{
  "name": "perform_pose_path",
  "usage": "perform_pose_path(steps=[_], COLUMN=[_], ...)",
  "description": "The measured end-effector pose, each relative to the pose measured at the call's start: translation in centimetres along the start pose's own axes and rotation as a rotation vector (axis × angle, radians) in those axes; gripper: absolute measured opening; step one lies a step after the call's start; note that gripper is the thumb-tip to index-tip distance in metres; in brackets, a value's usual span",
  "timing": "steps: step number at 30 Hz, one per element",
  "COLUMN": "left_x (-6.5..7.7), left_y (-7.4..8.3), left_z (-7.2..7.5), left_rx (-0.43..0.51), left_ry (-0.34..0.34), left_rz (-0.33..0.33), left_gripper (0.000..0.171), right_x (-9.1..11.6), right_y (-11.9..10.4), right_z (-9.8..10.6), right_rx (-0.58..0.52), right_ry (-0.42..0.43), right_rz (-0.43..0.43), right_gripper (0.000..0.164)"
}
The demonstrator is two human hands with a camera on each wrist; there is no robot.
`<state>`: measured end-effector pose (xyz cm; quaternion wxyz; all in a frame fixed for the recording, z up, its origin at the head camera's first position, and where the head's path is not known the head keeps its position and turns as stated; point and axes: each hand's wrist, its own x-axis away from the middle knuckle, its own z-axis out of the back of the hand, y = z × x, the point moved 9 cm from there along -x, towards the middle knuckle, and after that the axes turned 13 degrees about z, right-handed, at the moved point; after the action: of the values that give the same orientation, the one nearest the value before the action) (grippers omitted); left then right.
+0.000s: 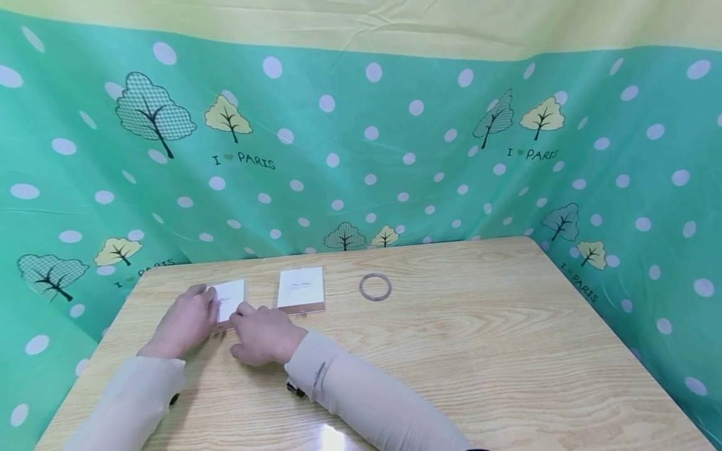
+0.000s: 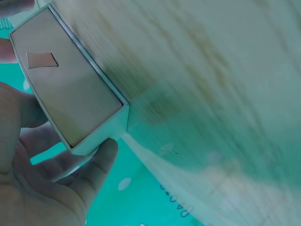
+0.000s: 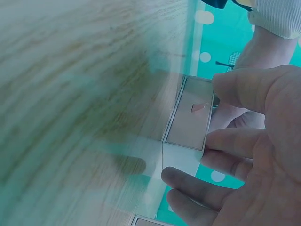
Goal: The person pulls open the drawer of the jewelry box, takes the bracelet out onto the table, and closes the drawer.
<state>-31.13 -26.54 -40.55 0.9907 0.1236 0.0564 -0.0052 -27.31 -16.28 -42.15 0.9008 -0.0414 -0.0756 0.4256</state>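
Note:
A small white box with printed lettering on its lid rests at the left of the wooden table. Its pinkish-brown front panel carries a short pull tab. My left hand holds the box at its left end, one fingertip against the side wall. From the other side, my right hand reaches to the box's right end with loosely extended fingers. The right thumb overlaps the upper edge of the panel in the right wrist view.
A second white box of like make lies just right of the hands. Beyond it sits a thin translucent purplish ring, perhaps a bangle. A green dotted curtain hangs behind the wood-grain table and along its sides.

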Motion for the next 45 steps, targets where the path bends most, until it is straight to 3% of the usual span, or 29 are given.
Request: perform_pose_path(steps=[45], left_x=[1.9], left_y=[1.6], left_z=[0.0], left_rx=[-0.019], left_ry=[0.007], left_rz=[0.010], left_gripper=[0.040], right_x=[1.7], right_y=[-0.2], right_z=[0.2], right_rx=[0.039], right_ry=[0.019], right_rz=[0.059], right_gripper=[0.052])
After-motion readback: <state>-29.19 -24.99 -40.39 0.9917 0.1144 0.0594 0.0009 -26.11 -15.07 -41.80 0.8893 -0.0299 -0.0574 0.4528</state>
